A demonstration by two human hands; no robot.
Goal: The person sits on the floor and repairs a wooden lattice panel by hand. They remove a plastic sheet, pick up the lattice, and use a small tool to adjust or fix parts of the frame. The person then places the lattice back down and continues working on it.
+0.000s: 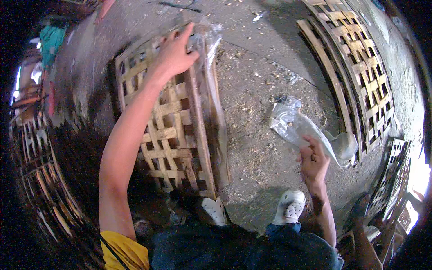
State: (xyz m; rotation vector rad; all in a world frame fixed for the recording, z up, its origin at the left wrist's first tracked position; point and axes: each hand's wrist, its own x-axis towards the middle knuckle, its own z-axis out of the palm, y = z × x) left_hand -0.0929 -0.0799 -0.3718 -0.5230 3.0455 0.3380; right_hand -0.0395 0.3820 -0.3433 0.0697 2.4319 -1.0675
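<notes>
Left hand (pixel 180 51) spread over a lattice crate (pixel 165 134); right hand (pixel 313 162) at a clear plastic sheet (pixel 300 127)

The left hand is wide, thumb apart from the fingers, above the far end of the lattice crate; whether it touches the slats cannot be determined. Clear film (pixel 212 54) lies just right of that hand, along the crate's side. The crate extends from beneath the left hand back toward the wearer.

The right hand has its fingers partly curled, overlapping the plastic sheet; whether they grip it cannot be determined. The sheet reaches ahead and to the left of this hand, over ground (pixel 252 153) strewn with pale debris. A rounded, translucent plastic piece (pixel 346 146) sits just right of the hand.

Farther out, a second lattice crate (pixel 370 78) stands ahead and right of the right hand. A white clog (pixel 290 207) is behind and left of it.
</notes>
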